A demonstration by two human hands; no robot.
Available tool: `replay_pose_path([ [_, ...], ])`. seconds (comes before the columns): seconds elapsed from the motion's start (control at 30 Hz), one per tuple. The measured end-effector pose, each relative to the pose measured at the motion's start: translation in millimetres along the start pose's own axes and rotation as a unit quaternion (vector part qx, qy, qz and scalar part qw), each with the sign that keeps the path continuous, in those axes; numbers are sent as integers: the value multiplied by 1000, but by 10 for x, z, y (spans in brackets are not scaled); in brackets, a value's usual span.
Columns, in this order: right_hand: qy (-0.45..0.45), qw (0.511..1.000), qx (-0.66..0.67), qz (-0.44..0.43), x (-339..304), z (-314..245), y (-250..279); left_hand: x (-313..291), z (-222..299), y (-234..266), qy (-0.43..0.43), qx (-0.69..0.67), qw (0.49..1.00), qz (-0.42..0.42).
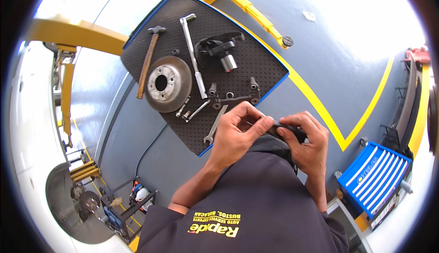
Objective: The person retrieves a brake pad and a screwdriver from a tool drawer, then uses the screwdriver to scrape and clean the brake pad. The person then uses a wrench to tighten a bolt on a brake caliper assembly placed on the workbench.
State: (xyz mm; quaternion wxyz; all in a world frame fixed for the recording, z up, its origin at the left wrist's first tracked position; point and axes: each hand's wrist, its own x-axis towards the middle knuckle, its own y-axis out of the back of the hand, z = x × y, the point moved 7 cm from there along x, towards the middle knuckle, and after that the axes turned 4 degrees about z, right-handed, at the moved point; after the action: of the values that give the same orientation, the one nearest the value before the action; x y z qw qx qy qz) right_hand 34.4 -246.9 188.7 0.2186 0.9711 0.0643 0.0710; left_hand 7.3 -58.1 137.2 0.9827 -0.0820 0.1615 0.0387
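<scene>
Close to my body, my left hand (240,134) and my right hand (307,138) pinch a small dark flat piece (299,134) between thumbs and fingers. My fingers cover much of it, so its exact kind is unclear. Just beyond my left hand, a caliper bracket (234,101) and a combination wrench (215,126) lie on the black perforated mat (270,65). Farther off on it are a brake disc (176,93), a brake caliper (220,47), a long-handled socket wrench (192,52) and a ball-peen hammer (149,63).
Small metal parts (183,108) lie beside the disc. Yellow lift arms (249,8) reach past the mat's far and left sides. A blue drawer cabinet (375,177) stands at right. At lower left, a wheel hub (89,202) shows on a white vehicle (34,161).
</scene>
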Motion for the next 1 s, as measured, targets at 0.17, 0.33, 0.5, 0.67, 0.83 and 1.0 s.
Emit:
replay_pose_path([
  [0.17, 22, 998, -19, -52, -7, -40, -38, -193, 262, 23, -112, 111, 987, -10],
  [0.33, 124, 983, -41, -125, -34, -195, -381, -514, 208, 302, -114, 159, 978, 77],
  [0.5, 146, 965, -3, -217, -317, -265, -851, -992, 47, 722, -96, 141, 976, 137],
  [0.67, 184, 948, -16, -261, -679, -619, -1412, -1587, -170, 1236, -103, 130, 964, 206],
  [0.83, 236, 925, 11, -297, -1241, -1064, -2126, -2357, -408, 1970, -138, 111, 949, 259],
  [1.0, 242, 914, 1, -326, -1985, -1493, -2911, -3171, -826, 2751, -95, 35, 948, 302],
])
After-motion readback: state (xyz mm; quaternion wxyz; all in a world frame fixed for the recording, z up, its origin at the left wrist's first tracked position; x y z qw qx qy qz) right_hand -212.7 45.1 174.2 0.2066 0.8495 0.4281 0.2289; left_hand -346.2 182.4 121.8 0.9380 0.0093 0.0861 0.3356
